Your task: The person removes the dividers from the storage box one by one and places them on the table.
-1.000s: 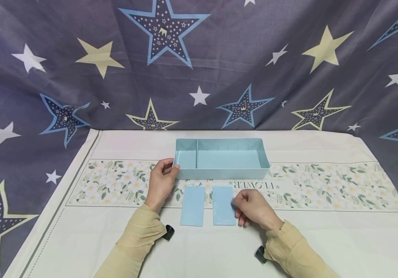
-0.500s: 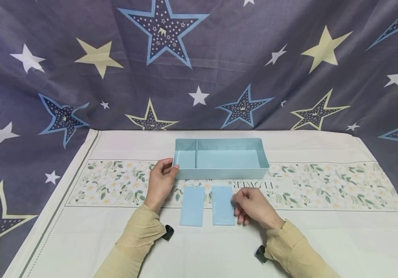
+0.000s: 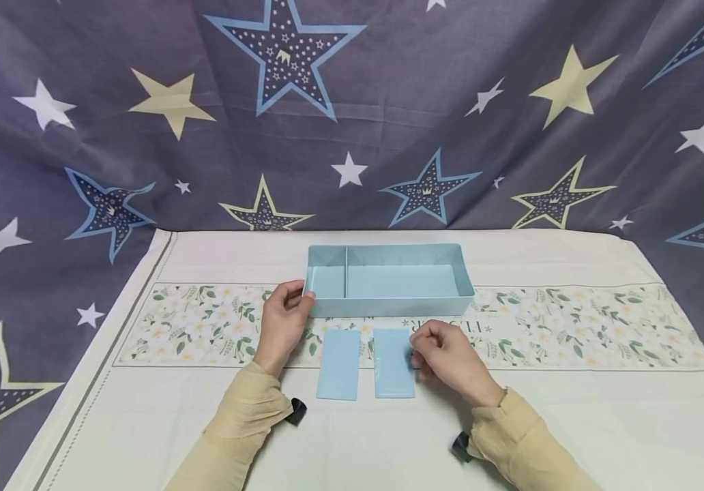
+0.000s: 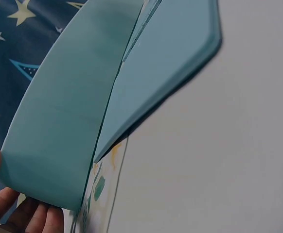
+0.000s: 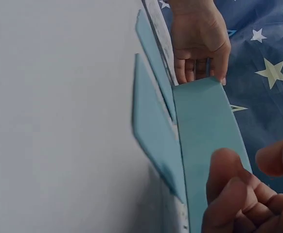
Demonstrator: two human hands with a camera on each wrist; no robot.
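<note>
My left fingers (image 4: pixel 52 221) are holding the box (image 3: pixel 389 307) by its near left corner, while my right fingers (image 5: pixel 227 167) are loosely bent, with a gap between the tips and nothing in them, just beside the right panel (image 3: pixel 392 366), though I cannot tell if they touch its edge. This one and the left panel (image 3: pixel 338 366) lie flat and apart, between my hands and in front of the box, which stands upright with a divider (image 3: pixel 346 274) nearer its left end. Below is the white bench (image 3: pixel 389 443) with a flower print (image 3: pixel 174 327), and behind hangs a star curtain (image 3: pixel 383 129).
</note>
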